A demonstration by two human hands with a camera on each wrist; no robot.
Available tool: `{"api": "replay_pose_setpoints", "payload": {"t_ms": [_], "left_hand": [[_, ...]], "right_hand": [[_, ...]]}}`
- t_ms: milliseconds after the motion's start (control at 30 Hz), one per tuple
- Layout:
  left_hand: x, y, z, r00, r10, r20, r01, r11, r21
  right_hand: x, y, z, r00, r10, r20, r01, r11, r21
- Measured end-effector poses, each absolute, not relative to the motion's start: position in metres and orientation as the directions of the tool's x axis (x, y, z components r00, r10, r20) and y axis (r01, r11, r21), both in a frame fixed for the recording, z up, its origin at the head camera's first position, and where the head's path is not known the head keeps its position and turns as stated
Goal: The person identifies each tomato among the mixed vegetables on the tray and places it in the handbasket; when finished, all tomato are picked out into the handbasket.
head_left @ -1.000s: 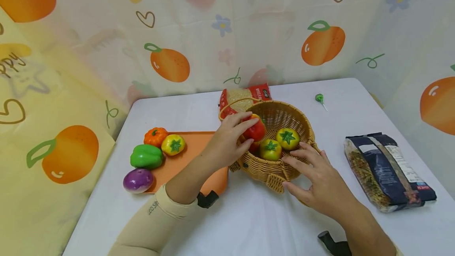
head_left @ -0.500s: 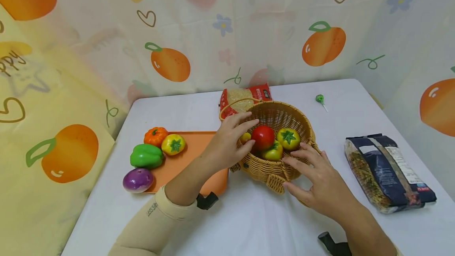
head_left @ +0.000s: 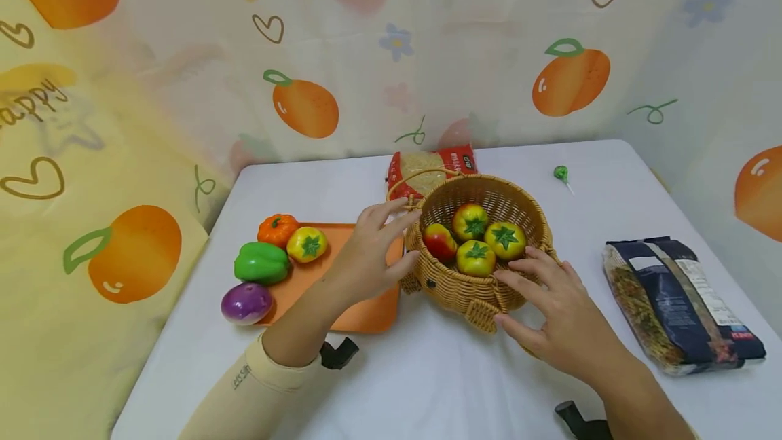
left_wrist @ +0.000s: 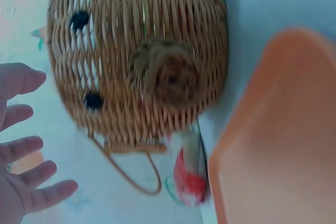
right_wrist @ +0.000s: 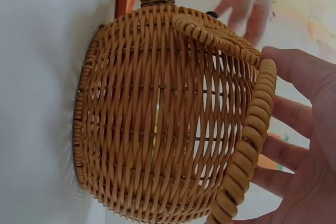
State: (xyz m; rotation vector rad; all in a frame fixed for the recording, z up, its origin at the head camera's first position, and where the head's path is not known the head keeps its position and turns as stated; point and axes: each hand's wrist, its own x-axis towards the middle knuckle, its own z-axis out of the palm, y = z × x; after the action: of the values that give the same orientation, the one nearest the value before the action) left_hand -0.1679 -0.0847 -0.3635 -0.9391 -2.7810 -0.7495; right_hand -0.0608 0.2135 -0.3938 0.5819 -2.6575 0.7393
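A wicker basket (head_left: pixel 452 284) with a woven handle stands mid-table, holding several red-and-yellow toy tomatoes (head_left: pixel 506 240) with green leafy tops. To the basket's left hovers my left hand (head_left: pixel 373 260), fingers spread and holding nothing; the left wrist view shows it apart from the weave. My right hand (head_left: pixel 552 311) rests loosely at the basket's right front rim, its fingers lightly bent. In the right wrist view, the thumb touches near the rim and the other fingers lie behind the twisted handle (right_wrist: pixel 252 135).
An orange tray (head_left: pixel 373 311) lies left, with a yellow toy tomato (head_left: pixel 307 244), an orange pumpkin (head_left: pixel 277 230), a green pepper (head_left: pixel 262 263) and a purple eggplant (head_left: pixel 247 303) at its left edge. Behind the basket lies a red bag (head_left: pixel 430 165); right are a dark bag (head_left: pixel 684 304) and green lollipop (head_left: pixel 561 174).
My left hand let a red tomato drop into the basket and drew back left. The tomato rolled, now showing its leafy top. The right hand stays at the rim; the head view shifted slightly.
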Motion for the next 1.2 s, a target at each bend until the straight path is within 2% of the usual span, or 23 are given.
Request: {"api": "replay_pose_setpoints", "payload": {"t_ms": [267, 400, 867, 1200], "left_hand": [[-0.183, -0.133, -0.365, -0.924, 0.357, 0.139, 0.382, 0.877, 0.291], [-0.197, -0.155, -0.372, -0.959, 0.272, 0.084, 0.285, 0.92, 0.268], [-0.215, -0.187, -0.408, -0.973, 0.205, -0.103, 0.187, 0.969, 0.16], [-0.214, -0.193, -0.415, -0.971, 0.218, -0.097, 0.2, 0.965, 0.167]], "right_hand": [[-0.059, 0.219, -0.392, -0.87, -0.303, 0.388, -0.458, 0.787, -0.413], [-0.059, 0.218, -0.392, -0.876, -0.301, 0.376, -0.451, 0.787, -0.421], [-0.06, 0.215, -0.392, -0.875, -0.312, 0.37, -0.456, 0.788, -0.413], [-0.06, 0.213, -0.393, -0.874, -0.308, 0.375, -0.454, 0.793, -0.407]]}}
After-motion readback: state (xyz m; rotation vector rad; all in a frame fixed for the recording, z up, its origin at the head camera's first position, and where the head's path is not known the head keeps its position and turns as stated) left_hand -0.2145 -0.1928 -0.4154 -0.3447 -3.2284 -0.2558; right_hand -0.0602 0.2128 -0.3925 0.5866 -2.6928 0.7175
